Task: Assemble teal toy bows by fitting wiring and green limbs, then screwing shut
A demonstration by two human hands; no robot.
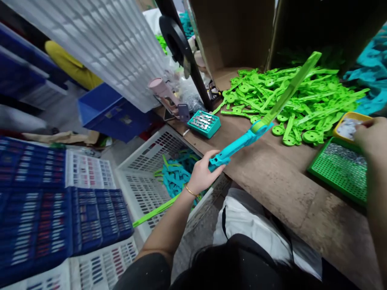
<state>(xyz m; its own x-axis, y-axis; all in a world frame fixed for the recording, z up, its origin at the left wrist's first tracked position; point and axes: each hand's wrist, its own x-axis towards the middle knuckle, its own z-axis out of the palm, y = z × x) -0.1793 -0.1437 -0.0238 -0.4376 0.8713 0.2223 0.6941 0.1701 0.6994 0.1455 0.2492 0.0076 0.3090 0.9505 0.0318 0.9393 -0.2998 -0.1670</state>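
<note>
Sleeve (145,270): bottom edge
Left hand (202,174): fingers clasp turquoise handle (238,146)
Right hand (374,135): at yellow tray (344,137); pinch unclear
Post (197,79): crosses upper center

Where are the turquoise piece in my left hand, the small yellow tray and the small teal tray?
Turquoise piece (237,146): head view, on its long body.
Yellow tray (358,115): head view, on its far rim.
Teal tray (214,129): head view, on its side wall.

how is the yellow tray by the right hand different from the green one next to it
The yellow tray looks smaller than the green tray. The yellow tray holds small whitish pieces, while the green tray holds small grey metallic ones toward its far side, leaving much of its perforated floor bare. Both are beside the right hand and hold many small pieces.
</note>
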